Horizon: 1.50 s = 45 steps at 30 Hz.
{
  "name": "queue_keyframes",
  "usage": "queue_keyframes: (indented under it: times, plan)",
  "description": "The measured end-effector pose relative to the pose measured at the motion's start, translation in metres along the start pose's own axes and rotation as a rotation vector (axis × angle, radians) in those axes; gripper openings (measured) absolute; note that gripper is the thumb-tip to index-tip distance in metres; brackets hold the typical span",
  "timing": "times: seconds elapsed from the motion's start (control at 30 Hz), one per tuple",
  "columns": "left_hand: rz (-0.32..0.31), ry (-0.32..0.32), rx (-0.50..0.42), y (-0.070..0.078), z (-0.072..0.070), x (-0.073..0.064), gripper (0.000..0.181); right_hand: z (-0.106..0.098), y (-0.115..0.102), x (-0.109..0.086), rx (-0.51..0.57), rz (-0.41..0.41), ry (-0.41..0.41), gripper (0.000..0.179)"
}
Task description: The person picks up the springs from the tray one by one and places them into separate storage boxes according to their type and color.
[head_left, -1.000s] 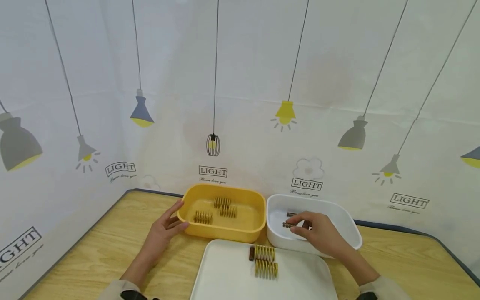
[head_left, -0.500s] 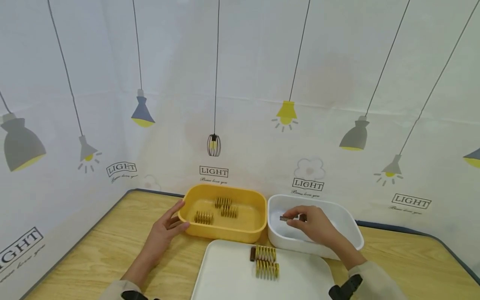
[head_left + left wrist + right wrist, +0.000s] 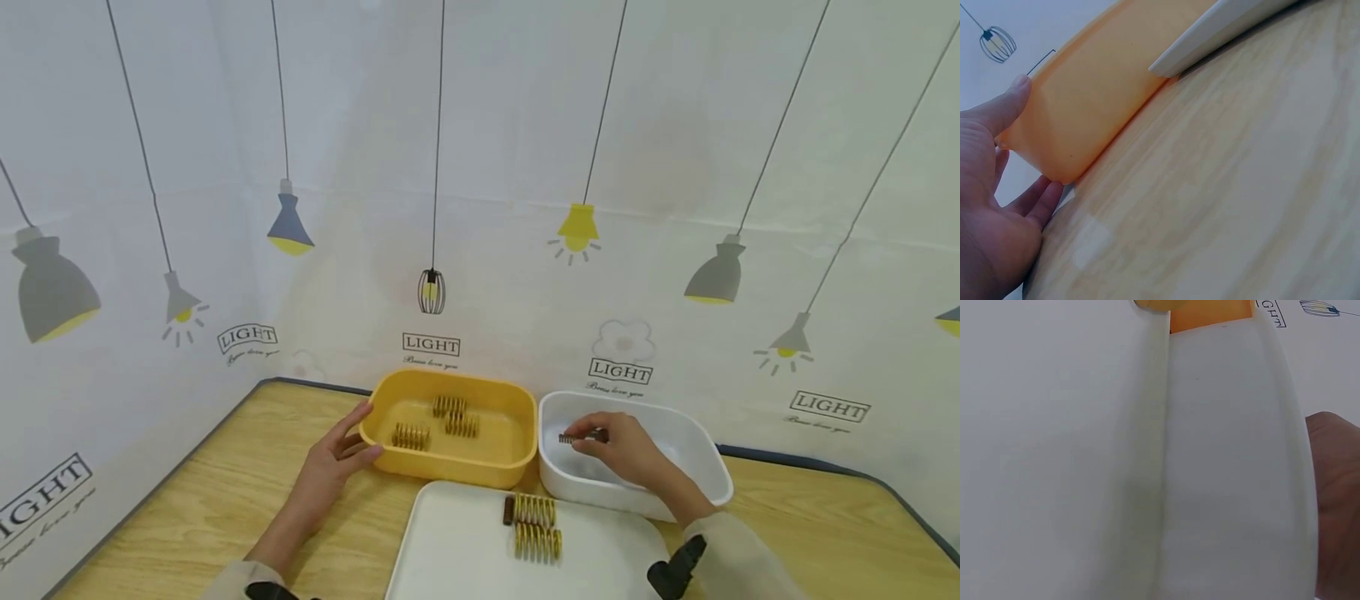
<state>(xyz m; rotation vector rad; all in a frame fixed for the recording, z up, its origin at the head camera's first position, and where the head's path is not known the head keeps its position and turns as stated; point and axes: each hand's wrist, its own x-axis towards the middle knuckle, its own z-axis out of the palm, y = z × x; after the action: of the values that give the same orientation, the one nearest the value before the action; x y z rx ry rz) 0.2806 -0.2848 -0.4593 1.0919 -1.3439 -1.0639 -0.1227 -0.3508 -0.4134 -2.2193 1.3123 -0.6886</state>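
Observation:
My right hand (image 3: 626, 448) reaches into the white bin (image 3: 712, 492) and pinches a small dark coil spring (image 3: 566, 438) between thumb and fingers. Another dark piece shows just behind those fingers, partly hidden. At the left end of the yellow bin (image 3: 450, 469), my left hand (image 3: 322, 471) rests with its fingers fairly straight, touching the corner. In the left wrist view the thumb lies against the bin's wall (image 3: 1097, 94). Three gold coil springs (image 3: 411, 437) lie inside the yellow bin. The right wrist view shows the white bin's outer wall (image 3: 1235, 456) hiding the fingers.
In front of the bins lies a white tray (image 3: 465, 558). Two gold springs (image 3: 537, 543) and a small brown spring (image 3: 508, 510) sit near its back edge. Under everything is a wooden table (image 3: 180, 517), with a lamp-printed white curtain (image 3: 495, 283) behind.
My right hand has shifted slightly back and left inside the white bin, with the dark spring now between its fingertips. The left hand stays at the yellow bin. The head view has turned slightly.

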Motion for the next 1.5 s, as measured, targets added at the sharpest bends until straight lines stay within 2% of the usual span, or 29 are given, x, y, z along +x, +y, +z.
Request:
queue_keyframes:
  times: [0.37, 0.77, 1.27, 1.5]
  plan:
    - [0.007, 0.002, 0.041, 0.001, 0.002, -0.001, 0.061, 0.004, 0.012, 0.005, -0.004, -0.024, -0.036, 0.012]
    - [0.009, 0.001, 0.042, 0.004, 0.002, -0.002, 0.063, 0.01, 0.022, 0.012, -0.043, 0.034, -0.057, 0.01]
    - [0.019, 0.003, 0.047, 0.002, 0.0, -0.002, 0.064, 0.017, 0.019, 0.015, -0.085, 0.149, -0.062, 0.011]
    - [0.013, -0.001, 0.04, 0.003, 0.001, -0.001, 0.064, 0.019, 0.022, 0.016, -0.076, 0.141, -0.073, 0.012]
